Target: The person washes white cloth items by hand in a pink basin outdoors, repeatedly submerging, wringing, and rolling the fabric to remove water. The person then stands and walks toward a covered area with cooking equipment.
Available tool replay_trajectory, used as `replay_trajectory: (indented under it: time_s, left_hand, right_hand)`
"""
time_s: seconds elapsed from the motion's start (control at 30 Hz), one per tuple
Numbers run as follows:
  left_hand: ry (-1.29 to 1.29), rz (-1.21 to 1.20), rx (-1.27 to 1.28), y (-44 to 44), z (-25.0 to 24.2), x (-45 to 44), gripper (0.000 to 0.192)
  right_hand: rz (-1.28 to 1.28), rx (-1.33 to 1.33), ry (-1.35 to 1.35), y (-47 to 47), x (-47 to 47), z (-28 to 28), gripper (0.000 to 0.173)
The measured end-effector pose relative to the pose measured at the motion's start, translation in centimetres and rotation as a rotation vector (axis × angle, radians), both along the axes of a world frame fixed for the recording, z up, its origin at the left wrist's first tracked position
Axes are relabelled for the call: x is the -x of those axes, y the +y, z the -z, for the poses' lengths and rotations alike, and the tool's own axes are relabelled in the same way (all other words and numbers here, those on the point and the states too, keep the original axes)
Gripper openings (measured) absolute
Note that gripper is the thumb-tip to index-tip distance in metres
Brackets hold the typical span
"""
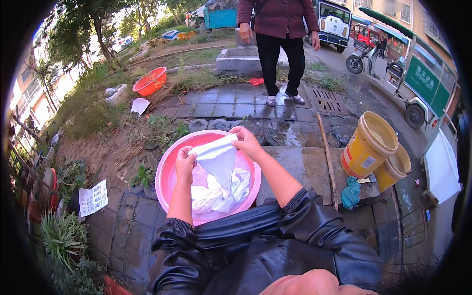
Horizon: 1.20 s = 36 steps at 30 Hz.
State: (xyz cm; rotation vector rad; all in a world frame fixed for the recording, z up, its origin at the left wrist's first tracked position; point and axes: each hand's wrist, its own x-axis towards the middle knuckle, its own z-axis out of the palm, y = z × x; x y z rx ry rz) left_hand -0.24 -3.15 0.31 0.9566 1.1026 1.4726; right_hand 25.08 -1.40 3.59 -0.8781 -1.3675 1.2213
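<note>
Both my hands hold a white cloth [217, 156] stretched between them above a pink plastic basin [161, 180]. My left hand [185, 162] grips its left end, and my right hand [246, 143] pinches the right end of the rolled or folded upper edge. From there the cloth narrows downward into the basin. More white wet cloth [206, 199] lies bunched in the basin, in what looks like water. It cannot be told whether the held cloth and the bunched part are one piece.
A person [282, 48] stands on wet paving beyond the basin. Two yellow buckets [363, 147], a wooden stick [326, 158] and a teal cloth [351, 193] are at the right. An orange basin [150, 82] lies tilted at the upper left; a printed sheet [93, 198] lies left. Parked vehicles stand upper right.
</note>
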Motion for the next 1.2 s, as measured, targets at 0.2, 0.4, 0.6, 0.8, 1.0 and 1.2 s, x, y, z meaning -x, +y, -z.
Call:
replay_trajectory:
  time_s: [0.2, 0.4, 0.6, 0.8, 1.0, 1.2]
  left_hand:
    - [0.902, -0.345, -0.451, -1.3, -1.1, -2.0, 0.021]
    - [0.664, -0.262, -0.199, -0.7, -0.2, -1.5, 0.018]
    - [0.393, -0.215, -0.285, 0.6, 0.9, -1.8, 0.019]
    - [-0.524, 0.148, 0.043, 0.5, 0.1, -1.1, 0.023]
    - [0.005, 0.077, 0.025, 0.3, 0.3, -0.6, 0.032]
    - [0.75, -0.256, -0.329, 0.6, 1.7, -1.2, 0.026]
  right_hand:
    - [0.452, -0.438, -0.641, 0.6, 0.1, 1.7, 0.03]
    - [0.388, -0.106, -0.552, -1.5, 2.0, -0.7, 0.023]
    - [0.195, -0.083, -0.046, 0.9, 0.5, 1.2, 0.023]
    - [-0.072, 0.255, 0.315, 0.3, -0.4, 0.1, 0.019]
    - [0.045, -0.038, -0.102, 2.0, -0.6, 2.3, 0.026]
    - [0.369, -0.386, -0.597, 0.9, -0.5, 2.3, 0.021]
